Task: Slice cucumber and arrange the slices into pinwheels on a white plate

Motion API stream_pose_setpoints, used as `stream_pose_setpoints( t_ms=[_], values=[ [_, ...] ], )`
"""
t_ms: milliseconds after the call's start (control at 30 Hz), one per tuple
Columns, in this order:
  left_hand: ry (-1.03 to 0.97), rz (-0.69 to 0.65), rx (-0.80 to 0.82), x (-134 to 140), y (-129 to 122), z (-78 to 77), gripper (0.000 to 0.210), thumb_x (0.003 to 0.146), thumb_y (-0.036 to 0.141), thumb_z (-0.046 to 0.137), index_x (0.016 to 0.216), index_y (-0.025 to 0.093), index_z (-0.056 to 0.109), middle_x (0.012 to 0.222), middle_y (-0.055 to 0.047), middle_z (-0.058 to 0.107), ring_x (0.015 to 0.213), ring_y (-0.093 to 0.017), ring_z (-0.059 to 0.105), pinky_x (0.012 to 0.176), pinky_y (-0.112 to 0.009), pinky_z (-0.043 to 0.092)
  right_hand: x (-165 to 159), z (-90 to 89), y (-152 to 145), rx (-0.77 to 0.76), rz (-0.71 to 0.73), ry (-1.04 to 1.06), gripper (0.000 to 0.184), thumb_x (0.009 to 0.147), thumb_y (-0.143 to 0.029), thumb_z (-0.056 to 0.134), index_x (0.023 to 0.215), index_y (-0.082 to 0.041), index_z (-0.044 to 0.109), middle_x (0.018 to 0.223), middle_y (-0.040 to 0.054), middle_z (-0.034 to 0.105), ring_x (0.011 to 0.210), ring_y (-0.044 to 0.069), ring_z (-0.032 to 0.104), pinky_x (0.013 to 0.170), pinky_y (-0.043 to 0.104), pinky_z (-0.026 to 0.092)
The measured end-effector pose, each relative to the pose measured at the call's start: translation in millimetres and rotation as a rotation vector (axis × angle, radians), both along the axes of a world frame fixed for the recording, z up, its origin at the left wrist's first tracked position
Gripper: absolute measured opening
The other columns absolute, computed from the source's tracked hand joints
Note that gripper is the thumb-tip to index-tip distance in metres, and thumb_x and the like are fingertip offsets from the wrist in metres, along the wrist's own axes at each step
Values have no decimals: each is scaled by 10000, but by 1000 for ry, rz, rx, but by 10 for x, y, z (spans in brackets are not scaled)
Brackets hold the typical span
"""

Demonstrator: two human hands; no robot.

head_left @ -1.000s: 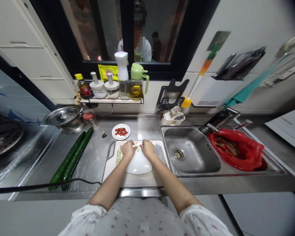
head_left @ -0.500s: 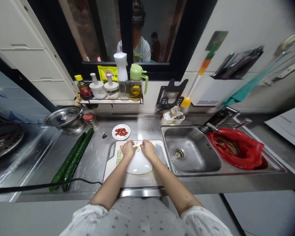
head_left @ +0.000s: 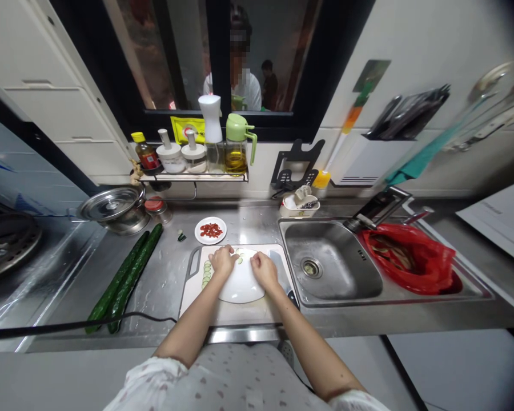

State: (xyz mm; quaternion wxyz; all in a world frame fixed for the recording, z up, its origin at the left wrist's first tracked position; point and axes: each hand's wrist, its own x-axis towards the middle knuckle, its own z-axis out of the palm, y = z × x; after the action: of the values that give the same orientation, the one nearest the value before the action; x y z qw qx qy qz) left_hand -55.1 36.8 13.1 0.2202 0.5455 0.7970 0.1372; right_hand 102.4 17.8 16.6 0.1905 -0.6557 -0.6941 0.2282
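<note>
A white plate (head_left: 242, 288) lies on the cutting board (head_left: 192, 301), a few cucumber slices (head_left: 240, 258) near its far edge. My left hand (head_left: 223, 262) is over the plate's far left side, fingers curled and thumb towards those slices; what it holds, if anything, is hidden. Fingertips pinched together, my right hand (head_left: 263, 269) hovers at the plate's right side; anything between them is too small to make out. Overlapping cucumber slices (head_left: 206, 275) form a row at the board's left. On the right a knife (head_left: 291, 297) lies partly behind my right hand.
Beyond the board sits a small plate of red pieces (head_left: 211, 230). Two whole cucumbers (head_left: 126, 277) lie left, near a black cable (head_left: 141, 314) and a lidded pot (head_left: 111, 208). The sink (head_left: 332, 257) is right, with a red bag (head_left: 411, 257) beside it.
My right hand has drawn back to the right from the slices on the plate, and its fingers have curled in. The knife's handle now shows. My left hand has barely moved.
</note>
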Motion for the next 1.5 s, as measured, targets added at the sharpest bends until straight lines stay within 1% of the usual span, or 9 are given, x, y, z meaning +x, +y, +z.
stream_pose_setpoints(
  t_ms=[167,300,400,533,700,833,1000,1200,1500],
  values=[
    [-121,127,81,-58,-96,102,152,846,379,552,898,271,645,877,0,707,905,-201,622,853,-350,326,85,4,-125,45,-20,94,230,877,-344,437,817,-201,607,752,7,621,706,144,543,628,223,334],
    [-218,200,135,-126,-266,178,202,857,423,527,920,273,646,834,17,694,825,-168,619,808,-306,355,134,3,-254,62,-34,176,249,858,-371,440,800,-197,608,703,6,597,686,151,545,624,224,354],
    [-259,221,163,-169,-426,189,198,851,423,531,909,275,649,815,25,677,791,-156,614,794,-288,368,165,2,-353,60,-36,224,261,850,-381,438,792,-193,609,672,6,586,659,150,541,605,222,357],
    [-291,217,198,-222,-679,136,187,840,404,532,893,272,654,767,33,643,777,-145,608,765,-259,387,195,15,-464,56,-42,253,263,843,-382,439,786,-193,614,646,4,581,623,146,532,589,222,358],
    [-326,184,253,-338,-1035,13,195,830,393,516,857,245,640,715,32,613,693,-136,588,694,-230,405,223,40,-567,49,-61,254,257,835,-381,444,779,-195,612,638,4,576,630,151,538,596,228,365],
    [-237,188,194,-501,-1280,-65,176,823,360,527,907,255,642,748,27,639,763,-152,607,747,-244,405,250,39,-629,45,-67,262,257,838,-382,438,773,-197,605,632,2,571,620,150,531,597,231,364],
    [-118,220,89,-703,-1487,-127,197,835,347,525,971,264,639,796,6,666,830,-187,621,826,-306,375,275,23,-680,51,-64,265,258,839,-379,436,770,-193,601,627,0,565,616,149,530,595,233,360],
    [-49,238,33,-818,-1568,-157,229,816,369,545,1004,266,626,840,-21,677,897,-232,623,850,-356,363,265,41,-711,45,-62,266,255,834,-376,441,783,-191,609,632,0,572,616,149,531,598,234,362],
    [2,207,-16,-799,-1423,-114,277,805,396,553,1015,234,633,891,-55,672,948,-254,602,854,-374,357,243,54,-747,80,-57,298,260,821,-382,445,769,-187,610,608,1,565,611,154,534,584,238,361]
  ],
)
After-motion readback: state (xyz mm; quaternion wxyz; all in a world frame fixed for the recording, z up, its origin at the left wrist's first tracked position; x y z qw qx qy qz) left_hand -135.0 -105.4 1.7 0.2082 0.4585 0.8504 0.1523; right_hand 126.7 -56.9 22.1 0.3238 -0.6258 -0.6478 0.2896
